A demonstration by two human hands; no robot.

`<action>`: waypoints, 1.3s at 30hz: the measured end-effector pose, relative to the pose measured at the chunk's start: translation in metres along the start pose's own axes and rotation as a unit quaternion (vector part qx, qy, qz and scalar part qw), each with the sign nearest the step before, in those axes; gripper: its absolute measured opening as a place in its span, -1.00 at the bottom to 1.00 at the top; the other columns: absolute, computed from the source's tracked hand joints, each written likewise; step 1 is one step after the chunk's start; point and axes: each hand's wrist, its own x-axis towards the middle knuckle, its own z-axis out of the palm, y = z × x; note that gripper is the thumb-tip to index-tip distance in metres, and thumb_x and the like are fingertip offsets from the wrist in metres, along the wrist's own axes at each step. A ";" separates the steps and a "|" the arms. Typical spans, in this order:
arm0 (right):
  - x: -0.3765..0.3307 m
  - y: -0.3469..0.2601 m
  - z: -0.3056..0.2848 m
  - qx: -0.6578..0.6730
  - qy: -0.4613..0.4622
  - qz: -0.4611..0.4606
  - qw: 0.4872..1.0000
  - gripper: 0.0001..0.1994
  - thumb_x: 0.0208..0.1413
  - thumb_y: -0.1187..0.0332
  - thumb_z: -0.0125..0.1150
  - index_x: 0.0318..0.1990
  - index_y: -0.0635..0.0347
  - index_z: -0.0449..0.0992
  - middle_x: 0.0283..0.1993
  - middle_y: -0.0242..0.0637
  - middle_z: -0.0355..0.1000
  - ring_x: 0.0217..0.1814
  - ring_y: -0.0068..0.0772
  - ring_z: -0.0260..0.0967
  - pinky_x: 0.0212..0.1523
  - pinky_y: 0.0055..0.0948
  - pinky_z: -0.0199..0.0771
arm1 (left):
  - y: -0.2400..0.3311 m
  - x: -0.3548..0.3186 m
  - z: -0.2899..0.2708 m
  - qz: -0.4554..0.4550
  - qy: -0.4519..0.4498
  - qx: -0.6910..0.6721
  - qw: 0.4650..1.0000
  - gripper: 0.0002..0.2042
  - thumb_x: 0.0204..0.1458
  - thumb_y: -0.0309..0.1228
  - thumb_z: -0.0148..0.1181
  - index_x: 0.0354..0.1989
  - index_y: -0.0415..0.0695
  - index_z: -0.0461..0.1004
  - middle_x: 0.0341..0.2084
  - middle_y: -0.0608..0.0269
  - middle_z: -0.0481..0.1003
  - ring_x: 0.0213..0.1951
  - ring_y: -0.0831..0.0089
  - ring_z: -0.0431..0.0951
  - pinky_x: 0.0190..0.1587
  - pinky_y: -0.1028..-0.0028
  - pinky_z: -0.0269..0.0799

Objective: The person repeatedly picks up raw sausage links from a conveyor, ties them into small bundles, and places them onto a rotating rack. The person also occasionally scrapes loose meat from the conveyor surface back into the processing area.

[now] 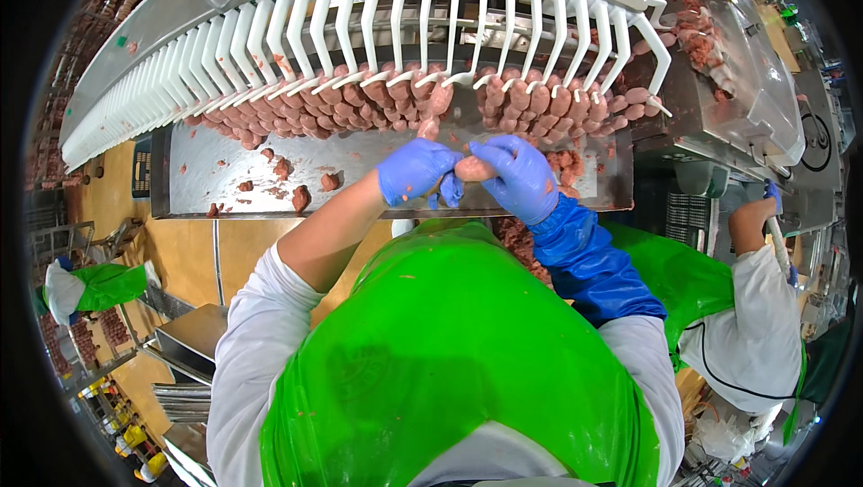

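My right hand [521,180], in a blue glove and a blue sleeve cover, is closed around a short pink sausage [473,168]. Beside it my left hand [415,172], also gloved, has its fingers bent together; what they pinch is hidden. Just above the left hand the lower end of a sausage string [435,108] hangs down. Strings of linked sausages [342,108] hang in a dense row from the white hooks [398,20] of a machine. Beneath them lies a metal tray [196,183] with meat scraps [301,198] on it.
More ground meat [566,168] lies at the tray's right end. A metal machine [746,65] with meat on it stands at far right. A co-worker [751,325] in a green apron is close on my right; another person [99,287] is at far left. Metal trays [184,402] are stacked lower left.
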 end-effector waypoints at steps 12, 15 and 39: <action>0.008 0.002 0.013 0.544 -0.104 0.386 0.738 -0.55 0.32 0.27 0.08 0.26 0.29 0.21 -0.18 -0.29 0.45 -0.24 -0.54 0.43 -0.19 -0.43 0.52 | -0.006 0.016 -0.022 0.554 0.190 0.455 0.671 -0.85 0.06 -0.38 0.14 -0.37 -0.16 0.59 -0.17 0.07 0.56 -0.24 0.09 0.57 -0.15 0.22 0.51; 0.021 -0.015 0.010 0.610 -0.082 0.365 0.699 -0.60 0.35 0.33 0.01 0.24 0.31 0.23 -0.20 -0.29 0.44 -0.25 -0.51 0.44 -0.14 -0.40 0.52 | -0.024 0.016 -0.038 0.452 0.221 0.486 0.714 -0.86 0.03 -0.41 0.14 -0.34 -0.15 0.60 -0.25 0.10 0.58 -0.25 0.08 0.58 -0.22 0.26 0.53; 0.056 0.006 0.067 0.283 0.032 0.158 0.946 -0.67 0.16 0.47 0.14 0.09 0.23 0.46 -0.10 -0.11 0.49 -0.06 -0.12 0.46 0.08 -0.19 0.36 | -0.084 0.085 -0.073 0.299 0.366 0.398 0.786 -0.63 0.16 -0.34 0.05 0.15 -0.08 0.39 0.04 -0.09 0.44 0.09 0.00 0.43 0.13 0.18 0.37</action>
